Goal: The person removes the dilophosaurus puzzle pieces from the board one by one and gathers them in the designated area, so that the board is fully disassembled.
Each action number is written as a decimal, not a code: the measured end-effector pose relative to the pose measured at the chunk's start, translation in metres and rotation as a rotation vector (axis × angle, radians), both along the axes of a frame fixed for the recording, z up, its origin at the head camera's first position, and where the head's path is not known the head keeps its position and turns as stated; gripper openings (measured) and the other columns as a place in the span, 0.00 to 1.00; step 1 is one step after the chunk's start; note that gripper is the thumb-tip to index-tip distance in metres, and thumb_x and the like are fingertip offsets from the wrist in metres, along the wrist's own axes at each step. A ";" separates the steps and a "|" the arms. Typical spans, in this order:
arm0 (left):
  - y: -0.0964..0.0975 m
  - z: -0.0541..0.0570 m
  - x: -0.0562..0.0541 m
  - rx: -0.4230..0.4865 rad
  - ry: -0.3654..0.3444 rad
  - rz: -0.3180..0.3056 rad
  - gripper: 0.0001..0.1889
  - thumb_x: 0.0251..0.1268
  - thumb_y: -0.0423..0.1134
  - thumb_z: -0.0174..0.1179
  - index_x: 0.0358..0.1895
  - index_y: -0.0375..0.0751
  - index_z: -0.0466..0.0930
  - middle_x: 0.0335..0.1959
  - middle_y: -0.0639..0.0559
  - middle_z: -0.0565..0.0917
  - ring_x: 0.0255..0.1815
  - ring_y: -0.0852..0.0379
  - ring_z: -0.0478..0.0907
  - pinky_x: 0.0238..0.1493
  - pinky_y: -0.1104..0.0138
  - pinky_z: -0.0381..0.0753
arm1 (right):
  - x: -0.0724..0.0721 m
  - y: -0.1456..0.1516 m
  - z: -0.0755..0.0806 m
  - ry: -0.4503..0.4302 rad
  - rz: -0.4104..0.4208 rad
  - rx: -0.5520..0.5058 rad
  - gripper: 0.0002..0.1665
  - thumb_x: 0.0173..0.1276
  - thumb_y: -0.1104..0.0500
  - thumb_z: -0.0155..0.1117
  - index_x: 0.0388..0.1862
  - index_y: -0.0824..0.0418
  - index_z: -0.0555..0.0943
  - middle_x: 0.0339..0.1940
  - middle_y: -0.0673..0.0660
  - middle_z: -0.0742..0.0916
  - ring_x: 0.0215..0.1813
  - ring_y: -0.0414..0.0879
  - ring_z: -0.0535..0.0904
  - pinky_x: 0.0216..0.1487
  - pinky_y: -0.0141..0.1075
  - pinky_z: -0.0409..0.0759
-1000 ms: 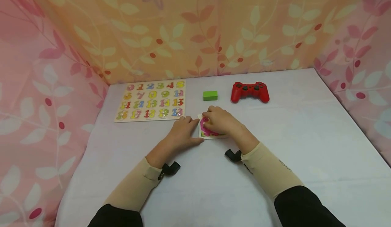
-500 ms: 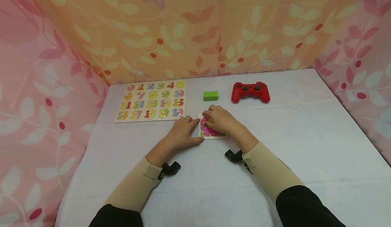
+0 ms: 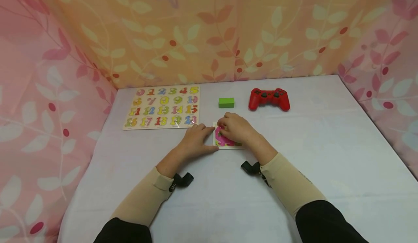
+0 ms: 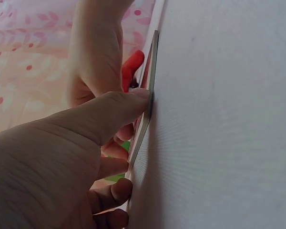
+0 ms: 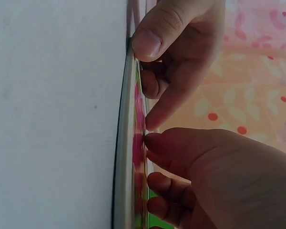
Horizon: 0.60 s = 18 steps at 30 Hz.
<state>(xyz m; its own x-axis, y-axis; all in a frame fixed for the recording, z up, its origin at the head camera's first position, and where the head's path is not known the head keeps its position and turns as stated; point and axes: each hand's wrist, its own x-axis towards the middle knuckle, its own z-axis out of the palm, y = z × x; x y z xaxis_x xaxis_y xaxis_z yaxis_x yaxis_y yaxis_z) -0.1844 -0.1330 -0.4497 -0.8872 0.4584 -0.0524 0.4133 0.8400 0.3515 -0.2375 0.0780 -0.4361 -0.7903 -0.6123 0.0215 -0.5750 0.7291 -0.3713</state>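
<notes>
A small white-edged picture puzzle board [image 3: 225,141] with a pink figure and green patches lies flat on the white table. My left hand [image 3: 195,140] holds its left side, the thumb against the near edge and the index finger at the left edge. In the left wrist view that thumb presses the thin board edge [image 4: 142,134]. My right hand [image 3: 237,128] is over the board's right part and hides it. Its curled thumb and fingers [image 5: 164,143] touch the pink surface; whether they pinch a piece is hidden.
A wooden number board [image 3: 163,106] with coloured numerals from 0 to 20 lies at the back left. Beyond the puzzle sits a green block [image 3: 226,102], with a red game controller [image 3: 269,99] to its right. Patterned curtains [image 3: 209,32] enclose the back and sides.
The whole head view has shifted slightly. Both hands stay at the puzzle board, and the right hand's fingers have moved very little.
</notes>
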 end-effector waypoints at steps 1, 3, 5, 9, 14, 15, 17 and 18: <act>0.000 0.000 0.000 0.002 -0.003 0.002 0.44 0.59 0.67 0.68 0.75 0.48 0.71 0.51 0.51 0.77 0.45 0.54 0.67 0.47 0.60 0.68 | -0.001 0.000 -0.001 -0.004 -0.006 -0.007 0.17 0.71 0.56 0.67 0.55 0.60 0.86 0.45 0.57 0.82 0.47 0.52 0.77 0.53 0.46 0.76; 0.000 0.000 0.000 0.005 -0.006 0.005 0.44 0.59 0.67 0.68 0.75 0.48 0.71 0.51 0.51 0.77 0.45 0.54 0.66 0.47 0.60 0.68 | -0.002 -0.001 -0.005 -0.018 -0.019 -0.026 0.17 0.71 0.54 0.67 0.54 0.61 0.84 0.45 0.57 0.82 0.48 0.52 0.76 0.54 0.47 0.75; 0.000 0.001 0.000 0.009 -0.009 0.008 0.44 0.59 0.67 0.68 0.75 0.48 0.71 0.50 0.52 0.77 0.45 0.54 0.66 0.47 0.60 0.67 | -0.003 -0.001 -0.008 -0.035 -0.035 -0.046 0.17 0.70 0.53 0.66 0.53 0.62 0.83 0.46 0.57 0.82 0.48 0.52 0.75 0.55 0.48 0.74; 0.000 0.001 0.001 0.018 -0.004 0.011 0.44 0.59 0.67 0.69 0.74 0.47 0.72 0.48 0.52 0.76 0.44 0.54 0.66 0.46 0.60 0.67 | -0.003 -0.001 -0.013 -0.057 -0.060 -0.080 0.19 0.69 0.50 0.67 0.53 0.61 0.80 0.47 0.56 0.80 0.50 0.51 0.74 0.56 0.48 0.72; -0.001 0.000 0.001 0.027 0.007 0.013 0.43 0.58 0.66 0.70 0.73 0.46 0.73 0.46 0.52 0.76 0.42 0.54 0.66 0.45 0.60 0.66 | -0.003 -0.001 -0.015 -0.068 -0.086 -0.131 0.20 0.68 0.50 0.69 0.52 0.60 0.80 0.50 0.56 0.80 0.53 0.51 0.75 0.59 0.48 0.73; -0.001 0.000 0.001 0.026 0.006 0.014 0.43 0.58 0.66 0.69 0.73 0.46 0.73 0.46 0.52 0.75 0.42 0.54 0.66 0.45 0.60 0.66 | -0.003 -0.001 -0.015 -0.072 -0.093 -0.138 0.20 0.67 0.50 0.69 0.52 0.60 0.80 0.50 0.56 0.80 0.53 0.50 0.76 0.60 0.47 0.73; 0.000 -0.001 0.001 0.024 0.004 0.014 0.44 0.58 0.66 0.69 0.74 0.47 0.72 0.46 0.52 0.75 0.43 0.54 0.66 0.45 0.60 0.66 | -0.002 0.000 -0.014 -0.080 -0.105 -0.153 0.20 0.67 0.50 0.70 0.52 0.60 0.80 0.50 0.56 0.81 0.53 0.50 0.76 0.60 0.47 0.74; 0.000 -0.001 0.000 0.022 0.002 0.013 0.44 0.58 0.66 0.69 0.74 0.47 0.72 0.46 0.52 0.75 0.43 0.54 0.66 0.45 0.60 0.66 | -0.002 0.000 -0.014 -0.081 -0.109 -0.157 0.21 0.66 0.50 0.71 0.52 0.60 0.81 0.50 0.56 0.81 0.53 0.50 0.77 0.60 0.47 0.74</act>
